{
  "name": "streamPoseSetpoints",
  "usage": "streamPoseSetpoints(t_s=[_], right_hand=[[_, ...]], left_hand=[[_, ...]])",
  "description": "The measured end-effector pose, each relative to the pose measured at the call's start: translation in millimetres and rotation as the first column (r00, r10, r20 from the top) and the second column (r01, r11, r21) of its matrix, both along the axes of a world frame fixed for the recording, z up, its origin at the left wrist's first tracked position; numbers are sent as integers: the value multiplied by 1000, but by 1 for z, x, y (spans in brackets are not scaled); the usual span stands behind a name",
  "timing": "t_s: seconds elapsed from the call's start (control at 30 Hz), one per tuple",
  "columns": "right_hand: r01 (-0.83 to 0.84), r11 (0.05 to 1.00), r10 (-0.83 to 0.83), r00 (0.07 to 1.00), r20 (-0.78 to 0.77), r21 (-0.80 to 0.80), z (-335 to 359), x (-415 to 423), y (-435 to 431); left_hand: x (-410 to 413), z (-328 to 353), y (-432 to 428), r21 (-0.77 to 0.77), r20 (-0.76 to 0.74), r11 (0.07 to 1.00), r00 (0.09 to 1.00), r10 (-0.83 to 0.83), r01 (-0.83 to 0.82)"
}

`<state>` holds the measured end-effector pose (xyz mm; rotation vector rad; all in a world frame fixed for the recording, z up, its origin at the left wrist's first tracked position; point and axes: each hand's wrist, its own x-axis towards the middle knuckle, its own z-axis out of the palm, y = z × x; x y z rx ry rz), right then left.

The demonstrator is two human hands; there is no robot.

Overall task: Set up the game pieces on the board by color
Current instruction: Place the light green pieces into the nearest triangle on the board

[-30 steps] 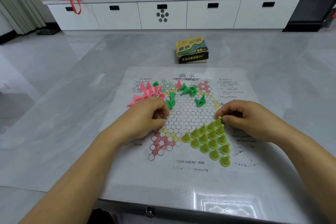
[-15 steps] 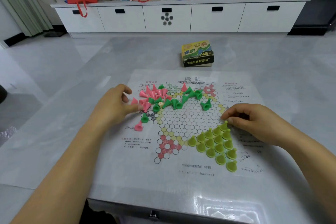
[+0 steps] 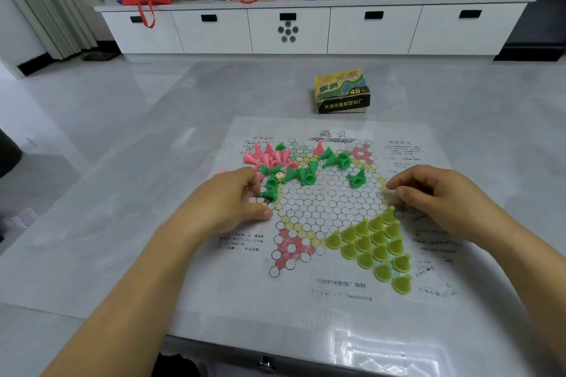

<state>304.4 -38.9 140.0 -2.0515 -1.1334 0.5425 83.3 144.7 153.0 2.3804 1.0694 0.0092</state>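
The paper board (image 3: 330,211) is lying flat mid-frame on the grey worktop (image 3: 122,223), its near edge sitting well back from the worktop's front edge. The yellow-green pieces (image 3: 373,245) are standing in a filled triangle at lower right. The dark green pieces (image 3: 306,174) and pink pieces (image 3: 266,157) are lying tumbled at upper left around a die (image 3: 279,175). The left hand (image 3: 226,205) is resting at the board's left margin, its fingers (image 3: 252,185) curling beside one dark green piece; whether they are pinching it cannot be told. The right hand (image 3: 435,196) is resting by the triangle's tip, thumb meeting forefinger; whether they are pinching anything cannot be told. Bare circles are lying open between the hands. A game box (image 3: 341,92) is sitting beyond the far edge.
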Motion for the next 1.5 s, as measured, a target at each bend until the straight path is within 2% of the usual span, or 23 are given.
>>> streamPoseSetpoints(t_s=[0.07,0.2,0.37,0.47,0.57,0.73,0.97,1.07,1.13,1.2,1.3,1.4,1.5], right_hand=[[-2,1000,2,1000,-13,0,0,-1,1],[-3,1000,3,1000,9,-22,-1,-1,2],[1,1000,-1,1000,4,-29,-3,-1,0],[-4,1000,5,1000,18,-23,-4,-2,1],[-7,1000,7,999,31,-14,-4,-2,2],[9,1000,-10,1000,19,15,-6,0,6],[113,986,-115,993,11,124,-7,12,12],[157,981,-157,987,-7,118,-9,15,13],[156,981,-156,988,-14,113,-9,15,16],[146,983,-144,989,-23,111,-10,14,20],[147,984,-145,989,-27,105,-12,13,24],[157,981,-153,987,-44,117,-14,15,24],[167,976,-152,983,-105,142,-10,16,20]], left_hand=[[0,-3,-1,63,17,998,1000,-17,16],[-5,-4,1,67,98,994,991,-93,87],[-9,-6,-7,-146,357,984,933,-43,102],[-11,-11,-6,-111,372,987,926,-67,116],[-9,-14,-7,-151,382,975,919,-95,163],[6,-21,-16,-30,350,964,906,-237,264],[26,-28,-4,201,337,972,924,-181,117],[31,-27,-2,226,379,974,919,-107,20],[35,-27,0,275,390,961,910,-139,29],[43,-28,-3,347,330,931,914,-236,115],[71,-29,-15,384,114,866,914,-390,321],[111,-28,-21,433,-72,753,851,-520,496],[129,-32,-12,488,-108,719,852,-512,495]])
